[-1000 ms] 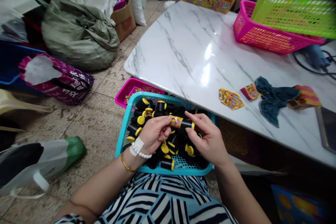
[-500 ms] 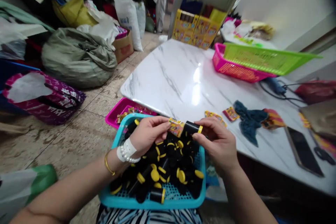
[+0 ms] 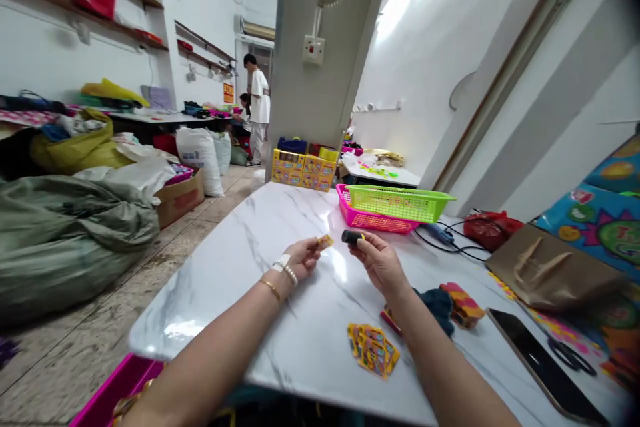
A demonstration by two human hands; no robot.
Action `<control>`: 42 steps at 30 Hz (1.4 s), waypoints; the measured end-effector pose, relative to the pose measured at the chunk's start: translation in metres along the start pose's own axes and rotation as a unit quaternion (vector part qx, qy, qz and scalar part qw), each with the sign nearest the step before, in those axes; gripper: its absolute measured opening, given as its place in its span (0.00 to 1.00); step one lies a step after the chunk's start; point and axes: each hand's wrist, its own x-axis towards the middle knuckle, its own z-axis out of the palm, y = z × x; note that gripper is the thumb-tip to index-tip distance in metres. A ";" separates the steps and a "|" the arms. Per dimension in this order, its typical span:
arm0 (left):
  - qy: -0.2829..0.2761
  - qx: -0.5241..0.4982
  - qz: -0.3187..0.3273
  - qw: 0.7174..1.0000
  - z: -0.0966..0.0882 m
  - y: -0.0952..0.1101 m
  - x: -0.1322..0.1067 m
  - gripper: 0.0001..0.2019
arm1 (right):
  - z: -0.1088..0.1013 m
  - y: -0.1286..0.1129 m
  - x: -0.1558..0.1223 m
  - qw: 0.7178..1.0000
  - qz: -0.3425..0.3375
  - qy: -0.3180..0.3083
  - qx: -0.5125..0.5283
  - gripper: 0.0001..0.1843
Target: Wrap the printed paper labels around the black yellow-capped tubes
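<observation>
Both hands are raised over the white marble-patterned table (image 3: 235,267). My left hand (image 3: 301,260), with a pearl bracelet at its wrist, pinches a small yellow printed card (image 3: 325,241). A short black cylinder with a yellow end (image 3: 352,237) is gripped by the fingers of my right hand (image 3: 381,265). A small gap separates card and cylinder. Nearer to me, a loose pile of similar yellow printed cards (image 3: 373,349) lies on the table. Partly hidden behind my right forearm is a dark blue cloth (image 3: 436,307).
Pink (image 3: 380,221) and green baskets (image 3: 400,200) are stacked beyond my hands. Yellow printed boxes (image 3: 303,170) stand at the far edge. On the right lie a phone (image 3: 543,360), scissors (image 3: 570,355) and a brown paper bag (image 3: 545,267). People (image 3: 259,97) are in the background.
The view has tilted up. My hands are now over the table, away from the blue basket of black and yellow cylinders. Card and cylinder, close together before, are now farther apart.
</observation>
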 end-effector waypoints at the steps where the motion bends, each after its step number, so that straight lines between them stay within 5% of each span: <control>1: 0.001 0.008 -0.005 1.000 -0.003 -0.006 0.004 0.10 | -0.005 0.008 0.000 1.000 0.003 0.013 -0.001 0.18; 8: -0.007 0.040 -0.034 0.999 -0.010 -0.021 0.010 0.05 | -0.022 0.022 -0.001 0.998 0.023 0.063 0.012 0.17; 20: -0.033 0.030 -0.038 0.998 -0.007 -0.020 0.004 0.06 | -0.013 0.018 -0.012 0.996 -0.005 -0.008 -0.091 0.15; 27: -0.049 0.020 -0.055 0.997 -0.008 -0.020 0.004 0.08 | -0.011 0.019 -0.012 0.996 0.028 0.036 -0.073 0.21; 42: -0.053 -0.006 -0.018 0.998 -0.008 -0.026 0.005 0.10 | -0.005 0.020 -0.018 0.992 0.010 0.019 -0.122 0.22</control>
